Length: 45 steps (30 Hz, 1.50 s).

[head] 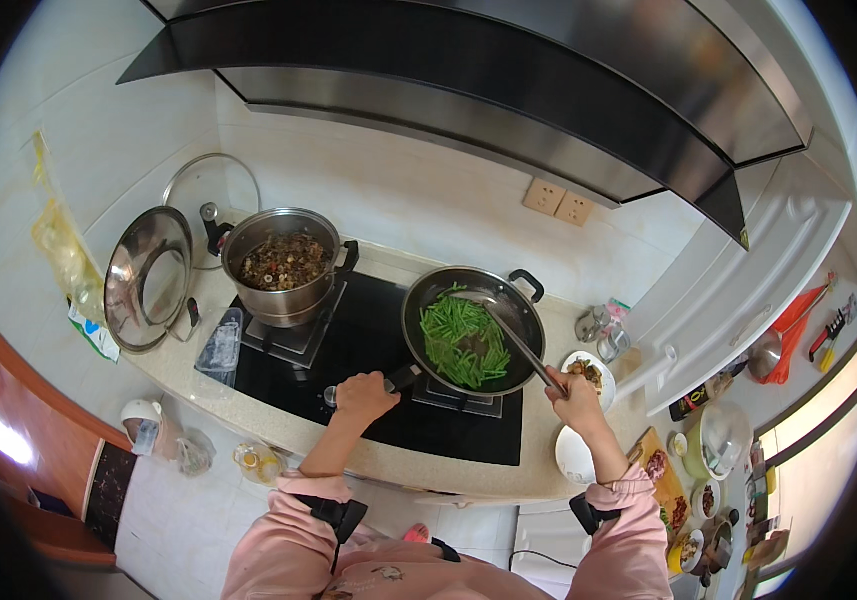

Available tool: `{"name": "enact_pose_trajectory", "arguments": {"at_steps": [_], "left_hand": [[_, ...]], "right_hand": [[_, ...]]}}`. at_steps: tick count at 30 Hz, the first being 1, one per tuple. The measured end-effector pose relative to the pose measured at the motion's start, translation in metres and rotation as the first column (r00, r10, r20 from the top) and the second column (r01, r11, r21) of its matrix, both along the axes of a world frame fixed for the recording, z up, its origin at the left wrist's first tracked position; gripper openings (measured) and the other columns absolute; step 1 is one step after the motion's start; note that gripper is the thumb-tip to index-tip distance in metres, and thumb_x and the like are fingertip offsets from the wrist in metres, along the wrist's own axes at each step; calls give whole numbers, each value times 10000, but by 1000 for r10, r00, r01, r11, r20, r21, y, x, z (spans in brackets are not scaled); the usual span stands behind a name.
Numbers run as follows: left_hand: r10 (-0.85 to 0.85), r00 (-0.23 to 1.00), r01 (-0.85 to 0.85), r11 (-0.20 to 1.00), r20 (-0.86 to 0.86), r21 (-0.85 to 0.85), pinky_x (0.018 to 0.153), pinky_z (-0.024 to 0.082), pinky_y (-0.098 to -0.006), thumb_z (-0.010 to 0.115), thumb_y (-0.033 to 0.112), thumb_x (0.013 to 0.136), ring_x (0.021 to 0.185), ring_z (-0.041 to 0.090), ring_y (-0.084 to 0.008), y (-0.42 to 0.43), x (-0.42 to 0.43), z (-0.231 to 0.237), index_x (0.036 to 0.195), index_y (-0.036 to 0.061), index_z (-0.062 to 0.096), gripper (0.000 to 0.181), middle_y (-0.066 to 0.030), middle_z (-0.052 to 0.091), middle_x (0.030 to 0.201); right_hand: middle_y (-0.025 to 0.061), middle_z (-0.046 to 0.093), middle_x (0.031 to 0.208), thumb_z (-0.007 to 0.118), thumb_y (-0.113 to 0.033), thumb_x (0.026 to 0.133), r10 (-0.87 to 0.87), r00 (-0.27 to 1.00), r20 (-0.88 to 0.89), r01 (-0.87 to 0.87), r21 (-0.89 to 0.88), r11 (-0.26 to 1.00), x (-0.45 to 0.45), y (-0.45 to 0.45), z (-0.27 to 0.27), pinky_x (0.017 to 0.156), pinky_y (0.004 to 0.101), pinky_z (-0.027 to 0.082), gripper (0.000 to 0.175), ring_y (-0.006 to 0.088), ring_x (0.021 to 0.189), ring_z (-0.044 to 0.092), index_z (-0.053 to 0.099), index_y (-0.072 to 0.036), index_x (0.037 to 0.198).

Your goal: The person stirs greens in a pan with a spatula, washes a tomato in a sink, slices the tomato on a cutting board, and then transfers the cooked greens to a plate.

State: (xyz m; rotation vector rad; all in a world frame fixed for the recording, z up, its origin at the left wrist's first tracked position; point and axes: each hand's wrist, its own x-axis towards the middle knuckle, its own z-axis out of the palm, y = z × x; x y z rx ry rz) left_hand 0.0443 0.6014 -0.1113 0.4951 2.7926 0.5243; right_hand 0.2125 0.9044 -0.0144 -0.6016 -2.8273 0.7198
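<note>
My left hand (pixel 365 396) is closed around the black handle (pixel 401 379) of a dark frying pan. The pan (pixel 415 349) sits over the right burner of a black glass hob (pixel 368 322) and holds cut green vegetable stalks (pixel 466 337). In my right hand (pixel 577 401) is the handle of a metal spatula (pixel 522 346), its blade end among the stalks at the pan's upper part. A steel pot (pixel 278 300) of dark mixed food stands on the left burner. Beside my right hand are a plate of cooked food (pixel 605 375) and a white plate (pixel 572 454).
A steel lid (pixel 147 277) and a glass lid (pixel 211 169) stand left of the pot. A plastic tray (pixel 220 341) lies by the hob's left edge. At right are a cutting board with meat (pixel 665 480), bowls and a green container (pixel 710 450). A range hood (pixel 458 82) hangs above.
</note>
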Motion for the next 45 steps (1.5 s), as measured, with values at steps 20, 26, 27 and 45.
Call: {"name": "enact_pose_trajectory", "arguments": {"at_steps": [20, 26, 27, 45], "left_hand": [[-7, 999, 8, 1000, -37, 16, 798, 536, -440, 690, 479, 748, 921, 672, -341, 1, 0, 2, 955, 62, 678, 465, -171, 689, 956], [10, 1000, -10, 1000, -1, 10, 822, 525, -458, 670, 501, 741, 963, 657, -345, -1, 0, 0, 1011, 76, 676, 504, -174, 687, 983], [8, 1000, -8, 1000, 10, 8, 825, 525, -452, 668, 500, 744, 963, 657, -343, -2, 0, -1, 1018, 77, 673, 505, -171, 686, 988], [-158, 980, 169, 981, -119, 92, 807, 495, -459, 659, 487, 773, 975, 634, -369, -8, -2, 17, 1300, 114, 497, 665, -175, 674, 1036]], "right_hand": [[250, 650, 926, 617, -131, 801, 131, 928, 350, -201, 174, 964, 83, -12, 114, 773, 420, 486, 419, 396, 871, 631, 621, -131, 1220], [256, 642, 919, 623, -160, 823, 117, 986, 116, -136, 174, 975, 29, -11, 49, 762, 445, 481, 407, 403, 867, 627, 629, -209, 1227], [256, 642, 910, 620, -158, 825, 99, 989, 114, -116, 161, 980, 18, -14, 46, 757, 451, 482, 406, 403, 855, 628, 631, -217, 1226], [219, 643, 870, 651, -319, 876, -17, 999, -31, 7, -272, 962, 41, -51, -70, 719, 386, 496, 662, 313, 715, 620, 365, -133, 1443]]}}
